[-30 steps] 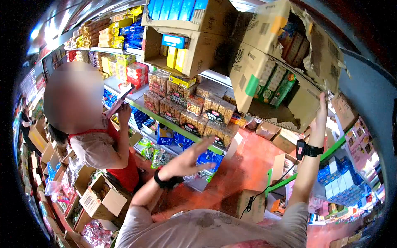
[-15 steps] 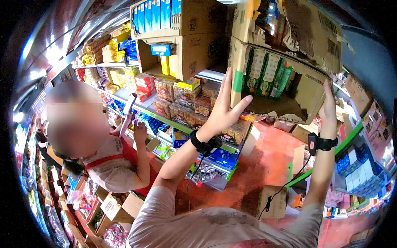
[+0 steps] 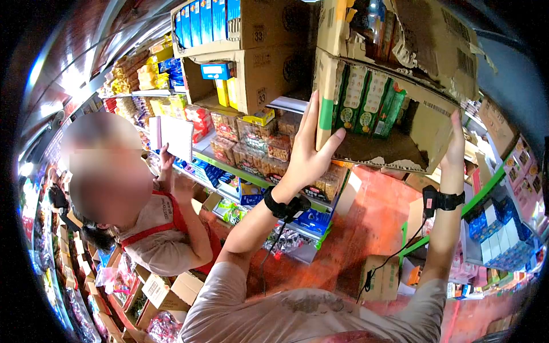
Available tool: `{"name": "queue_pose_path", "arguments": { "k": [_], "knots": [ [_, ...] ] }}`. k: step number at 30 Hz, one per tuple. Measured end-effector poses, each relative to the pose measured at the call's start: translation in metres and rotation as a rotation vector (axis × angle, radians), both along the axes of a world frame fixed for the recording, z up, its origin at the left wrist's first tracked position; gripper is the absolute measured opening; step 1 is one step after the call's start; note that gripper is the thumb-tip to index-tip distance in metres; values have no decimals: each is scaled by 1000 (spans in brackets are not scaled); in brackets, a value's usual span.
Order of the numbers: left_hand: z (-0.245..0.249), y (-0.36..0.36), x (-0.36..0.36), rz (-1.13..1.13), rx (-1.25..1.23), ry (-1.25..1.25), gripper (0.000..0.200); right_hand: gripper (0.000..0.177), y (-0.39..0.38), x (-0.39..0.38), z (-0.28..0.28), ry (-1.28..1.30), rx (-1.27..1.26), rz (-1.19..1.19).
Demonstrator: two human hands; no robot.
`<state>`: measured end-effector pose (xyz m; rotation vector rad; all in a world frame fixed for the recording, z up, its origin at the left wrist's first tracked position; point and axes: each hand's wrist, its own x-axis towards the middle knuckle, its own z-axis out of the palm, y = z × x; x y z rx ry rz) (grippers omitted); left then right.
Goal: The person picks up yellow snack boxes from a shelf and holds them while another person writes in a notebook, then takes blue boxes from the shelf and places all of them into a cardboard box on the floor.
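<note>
Overhead: torn box (image 3: 420, 123) of green cartons (image 3: 369, 100), braced between both hands. Left hand (image 3: 309, 151) spread flat on its near side; right hand (image 3: 456, 143) at far lower corner, grip unclear. Since earlier: hold unchanged; co-worker's pad (image 3: 174, 137) raised beyond left hand.

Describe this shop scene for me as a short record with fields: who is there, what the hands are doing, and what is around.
Place: shop aisle, shelves packed with snack packets
Left hand: flat, fingers spread, against the left side of the torn cardboard box
Right hand: at the box's lower right corner; grip not clear
Box contents: green cartons showing through the tear
Wrists: black wrist bands
Nearby: another person holding up a white sheet
</note>
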<state>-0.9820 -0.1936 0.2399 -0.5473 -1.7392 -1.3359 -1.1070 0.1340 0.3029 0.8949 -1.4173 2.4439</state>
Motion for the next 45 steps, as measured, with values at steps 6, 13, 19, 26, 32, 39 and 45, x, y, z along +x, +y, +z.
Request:
{"name": "queue_pose_path", "arguments": {
  "k": [6, 13, 19, 26, 32, 39, 45],
  "knots": [
    [4, 0, -2, -9, 17, 44, 79, 54, 0, 3, 9, -5, 28, 81],
    [10, 0, -7, 53, 37, 72, 77, 54, 0, -3, 15, -114, -31, -38],
    [39, -7, -13, -31, 141, 160, 75, 61, -22, 20, 62, -97, 26, -151],
    [19, 2, 0, 175, 13, 129, 81, 62, 1, -5, 41, 2, 35, -168],
    [16, 9, 6, 167, 38, 84, 83, 60, 10, -3, 35, -107, -5, -166],
    [16, 7, 7, 182, 16, 98, 82, 59, 24, -17, 24, -27, -17, -107],
    [15, -13, 0, 138, 27, 105, 76, 59, -2, -7, 28, -51, -12, -214]
  ]
}}
